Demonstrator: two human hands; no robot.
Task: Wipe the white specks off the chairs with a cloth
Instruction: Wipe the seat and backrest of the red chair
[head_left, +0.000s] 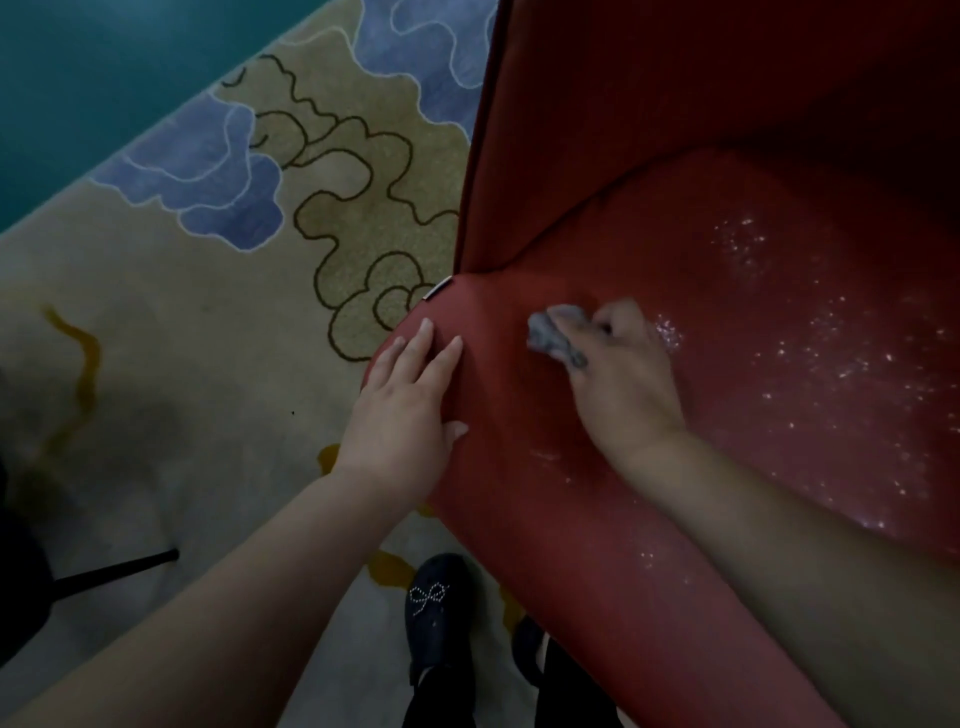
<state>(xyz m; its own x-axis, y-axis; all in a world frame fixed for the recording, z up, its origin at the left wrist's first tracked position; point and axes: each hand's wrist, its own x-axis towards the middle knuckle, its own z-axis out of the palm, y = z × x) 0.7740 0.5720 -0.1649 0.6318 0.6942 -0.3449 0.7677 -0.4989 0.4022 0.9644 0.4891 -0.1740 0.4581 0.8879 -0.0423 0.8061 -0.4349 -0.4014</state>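
A red upholstered chair (727, 270) fills the right side of the head view. White specks (831, 364) are scattered over the right part of its seat, with a few more near the front edge (649, 558). My right hand (623, 384) grips a small grey cloth (553, 335) bunched under its fingers, pressed on the seat just left of the specks. My left hand (410, 410) lies flat with straight fingers on the seat's rounded left corner.
A patterned carpet (208, 312) in cream, tan and blue lies to the left, with a teal floor area (104, 62) beyond. My dark shoe (441, 618) stands by the chair's front. A thin black leg (114, 569) of something dark sticks in at lower left.
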